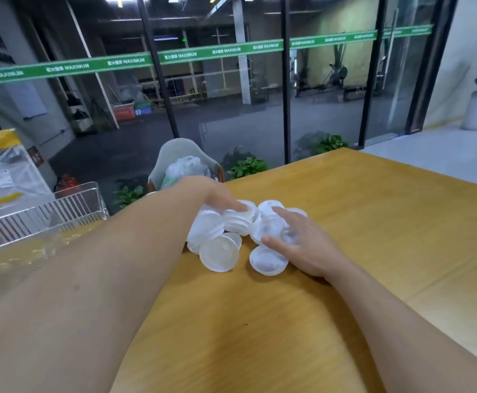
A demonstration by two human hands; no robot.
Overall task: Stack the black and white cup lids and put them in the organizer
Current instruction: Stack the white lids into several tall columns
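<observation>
On the yellow bench (345, 222), the white lids (219, 255) lie in a loose pile, and the left hand (217, 195) and right hand (302, 245) rest flat and open on them, probably to gather them for stacking, while the clear organizer (70, 211) waits nearby.

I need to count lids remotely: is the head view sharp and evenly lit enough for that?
Head view: the translucent white plastic cup lids glare and blur together, so edges merge; the clear acrylic organizer at left is smeared by blur; wide-angle distortion bends the yellow wooden table; both hands look soft.
</observation>
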